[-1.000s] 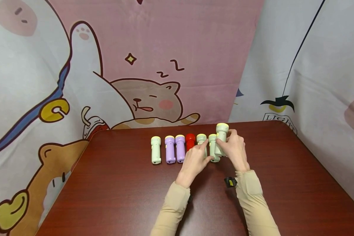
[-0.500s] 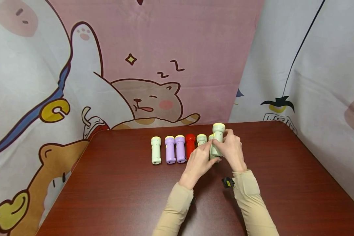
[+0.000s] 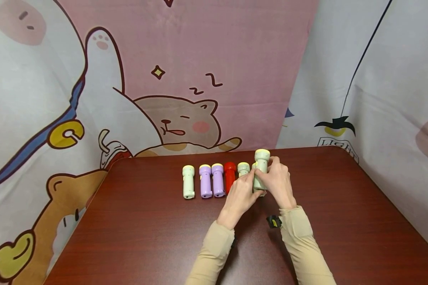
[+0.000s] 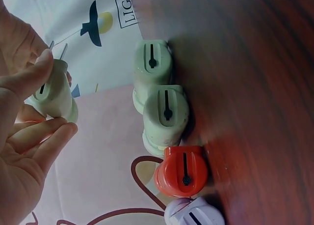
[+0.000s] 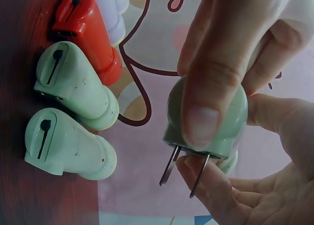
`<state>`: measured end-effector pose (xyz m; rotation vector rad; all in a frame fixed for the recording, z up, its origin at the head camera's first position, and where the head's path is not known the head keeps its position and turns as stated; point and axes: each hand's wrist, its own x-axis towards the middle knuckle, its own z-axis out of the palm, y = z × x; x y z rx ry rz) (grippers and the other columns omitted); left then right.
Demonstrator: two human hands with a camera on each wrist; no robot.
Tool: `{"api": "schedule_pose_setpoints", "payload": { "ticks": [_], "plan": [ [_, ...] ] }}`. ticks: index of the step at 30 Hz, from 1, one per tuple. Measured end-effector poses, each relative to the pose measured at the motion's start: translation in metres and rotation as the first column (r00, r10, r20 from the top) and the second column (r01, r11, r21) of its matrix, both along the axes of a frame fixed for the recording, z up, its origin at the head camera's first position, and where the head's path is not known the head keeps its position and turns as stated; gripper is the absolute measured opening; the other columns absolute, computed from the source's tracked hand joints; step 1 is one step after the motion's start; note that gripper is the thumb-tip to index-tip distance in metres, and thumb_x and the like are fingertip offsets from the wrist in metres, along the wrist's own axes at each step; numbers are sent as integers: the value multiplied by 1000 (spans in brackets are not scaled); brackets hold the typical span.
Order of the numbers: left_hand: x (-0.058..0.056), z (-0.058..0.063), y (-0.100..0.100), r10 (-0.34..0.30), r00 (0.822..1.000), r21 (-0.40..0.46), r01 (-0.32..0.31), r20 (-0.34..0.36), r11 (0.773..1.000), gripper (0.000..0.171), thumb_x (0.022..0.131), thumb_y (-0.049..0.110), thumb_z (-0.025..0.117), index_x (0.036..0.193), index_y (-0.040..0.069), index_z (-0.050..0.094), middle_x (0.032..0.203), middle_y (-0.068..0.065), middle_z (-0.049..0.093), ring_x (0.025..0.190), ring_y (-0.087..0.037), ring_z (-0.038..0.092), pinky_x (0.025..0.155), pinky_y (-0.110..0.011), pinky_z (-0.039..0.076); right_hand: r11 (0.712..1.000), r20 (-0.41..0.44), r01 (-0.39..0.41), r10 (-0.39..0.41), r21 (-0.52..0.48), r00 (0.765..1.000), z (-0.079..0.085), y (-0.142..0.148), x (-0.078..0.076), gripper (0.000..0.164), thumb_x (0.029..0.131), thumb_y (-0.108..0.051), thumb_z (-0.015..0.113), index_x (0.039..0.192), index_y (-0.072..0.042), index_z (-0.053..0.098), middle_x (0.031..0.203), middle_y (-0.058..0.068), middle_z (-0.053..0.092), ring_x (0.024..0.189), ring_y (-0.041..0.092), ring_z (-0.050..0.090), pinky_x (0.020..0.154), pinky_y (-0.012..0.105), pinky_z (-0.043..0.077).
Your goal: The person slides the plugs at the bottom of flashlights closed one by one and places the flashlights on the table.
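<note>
A pale green flashlight, lens end up, stands tilted between both hands above the row. Two metal plug prongs stick out of its tail end in the right wrist view. My right hand grips its body from the right side. From the left, my left hand pinches it, and the left thumb presses on the tail beside the prongs. Behind the hands lie a green flashlight and a second green flashlight, both partly hidden in the head view. A red flashlight lies left of them.
Further left on the dark red-brown table lie two purple flashlights and a lone pale green flashlight. A cartoon-printed cloth hangs behind the table's far edge.
My right hand has brought the held green flashlight a little to the left. My left hand has shifted right and now meets it, covering more of the green flashlight behind.
</note>
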<state>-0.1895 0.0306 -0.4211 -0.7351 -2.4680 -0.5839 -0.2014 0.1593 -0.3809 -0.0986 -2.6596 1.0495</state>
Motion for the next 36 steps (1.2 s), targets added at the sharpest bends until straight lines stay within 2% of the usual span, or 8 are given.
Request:
{"api": "schedule_pose_setpoints", "payload": {
  "ticks": [24,36],
  "plan": [
    [-2,-7,-4,-25,999,-18,24,-46,1000,69,78,29,78,132,0,48,87,-7,70,79,-16,69,71,-26,55,1000,31,-30,30,6,999,-1,-1,1,60,85,-31,64,127,8,44,94,24,67,80,33,66,73,46,53],
    [-1,-9,-3,-35,998,-19,34,-52,999,66,79,27,77,131,-1,47,83,-6,69,74,-17,69,67,-25,55,999,28,-36,35,21,999,-2,0,0,61,84,-31,65,126,8,44,92,24,67,77,32,66,68,44,54]
  ]
}}
